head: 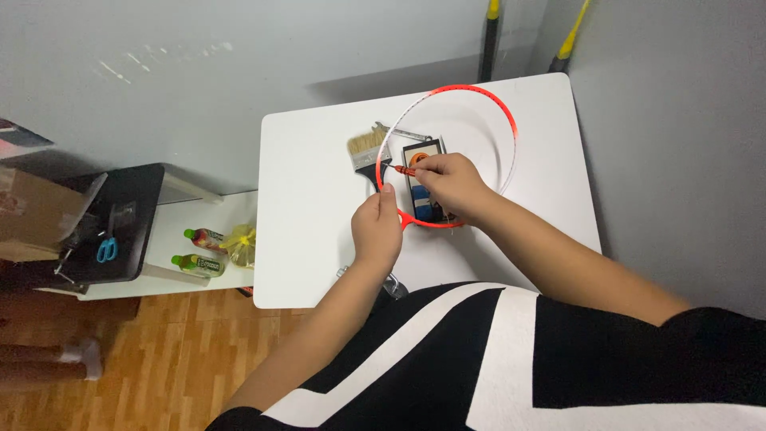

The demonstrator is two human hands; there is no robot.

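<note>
The left hand is closing around the near rim of a racket frame, red and white and with no strings that can be seen, and is pinning it against the white desk. The frame's long axis is running from the person's body away toward the far right corner of the desk, so the hoop is lying ahead of and to the right of that hand. The right hand is sitting inside the hoop with its fingers pinched on a thin red tool, whose shaft is pointing left toward the rim just beyond the left thumb; the tool's tip is nearly touching the frame, though actual contact is too small to tell. Of the two, the right hand is working closer to that spot on the rim, while the left is only bracing it. A paintbrush is lying just outside the hoop to the left, and a small dark card is lying flat inside it, partly under the right hand.
</note>
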